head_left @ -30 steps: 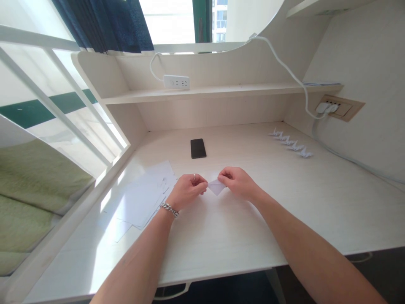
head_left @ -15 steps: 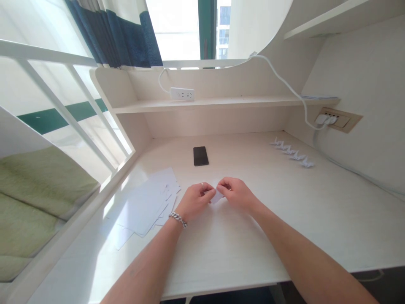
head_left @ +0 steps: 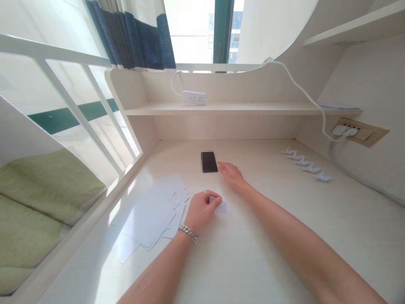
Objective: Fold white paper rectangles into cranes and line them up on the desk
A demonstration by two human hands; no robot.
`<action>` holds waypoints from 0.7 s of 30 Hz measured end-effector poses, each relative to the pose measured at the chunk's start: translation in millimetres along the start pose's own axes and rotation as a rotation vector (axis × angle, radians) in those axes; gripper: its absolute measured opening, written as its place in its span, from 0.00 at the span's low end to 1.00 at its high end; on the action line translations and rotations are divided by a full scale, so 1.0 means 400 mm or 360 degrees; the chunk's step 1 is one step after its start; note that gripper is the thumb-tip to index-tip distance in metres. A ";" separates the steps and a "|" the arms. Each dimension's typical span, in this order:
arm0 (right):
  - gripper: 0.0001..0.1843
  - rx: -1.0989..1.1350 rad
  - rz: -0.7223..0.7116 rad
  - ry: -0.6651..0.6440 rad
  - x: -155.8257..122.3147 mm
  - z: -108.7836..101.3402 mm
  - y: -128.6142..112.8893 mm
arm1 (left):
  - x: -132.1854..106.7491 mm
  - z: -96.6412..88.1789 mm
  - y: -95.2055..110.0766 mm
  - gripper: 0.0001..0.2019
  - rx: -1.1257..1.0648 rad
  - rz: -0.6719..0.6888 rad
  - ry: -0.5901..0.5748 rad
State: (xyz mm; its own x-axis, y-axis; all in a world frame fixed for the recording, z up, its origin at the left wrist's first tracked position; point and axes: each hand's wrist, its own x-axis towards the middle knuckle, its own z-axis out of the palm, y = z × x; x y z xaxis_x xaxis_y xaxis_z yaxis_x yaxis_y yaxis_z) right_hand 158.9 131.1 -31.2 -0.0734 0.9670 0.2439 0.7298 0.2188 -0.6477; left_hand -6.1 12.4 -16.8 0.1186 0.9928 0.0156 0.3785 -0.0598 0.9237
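My left hand (head_left: pixel 204 209), with a ring and a chain bracelet, pinches a small folded piece of white paper (head_left: pixel 222 207) over the desk. Part of the paper is hidden by the fingers. My right hand (head_left: pixel 231 174) is stretched forward, fingers extended, beside the right edge of a black smartphone (head_left: pixel 209 162) that lies flat; whether the fingertips touch it I cannot tell. Nothing shows in the right hand. White paper sheets (head_left: pixel 148 211) lie overlapping to the left of my left hand.
Several white paper cranes (head_left: pixel 311 168) stand in a slanting row at the back right of the desk (head_left: pixel 253 261). A power strip (head_left: pixel 194 98) sits on the shelf behind. A white cable (head_left: pixel 303 90) runs to the wall socket (head_left: pixel 360 131). A white railing (head_left: pixel 60 90) borders the left.
My right hand has let go of the folded paper and moved forward to the phone's side. My left hand still holds the paper. The view has shifted slightly.
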 end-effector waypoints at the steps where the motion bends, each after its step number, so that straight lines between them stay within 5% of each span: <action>1: 0.25 -0.0045 0.0026 -0.0020 0.024 0.012 -0.002 | 0.000 0.001 -0.001 0.11 0.0005 -0.0002 0.0005; 9: 0.29 -0.0302 0.0056 -0.0123 0.117 0.065 -0.016 | 0.006 0.003 -0.021 0.10 -0.0010 -0.0030 -0.0062; 21: 0.30 -0.0154 -0.0043 -0.0117 0.137 0.043 0.026 | 0.004 0.000 -0.005 0.10 -0.0045 -0.0120 -0.0043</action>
State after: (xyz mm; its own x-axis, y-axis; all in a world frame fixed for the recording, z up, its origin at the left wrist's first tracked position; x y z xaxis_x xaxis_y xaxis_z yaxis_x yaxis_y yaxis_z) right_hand 150.9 188.5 -36.8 -0.1409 0.9688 0.2041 0.7888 0.2345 -0.5682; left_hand -6.6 14.1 -18.8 0.1158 0.9912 -0.0644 0.3611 0.0184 0.9323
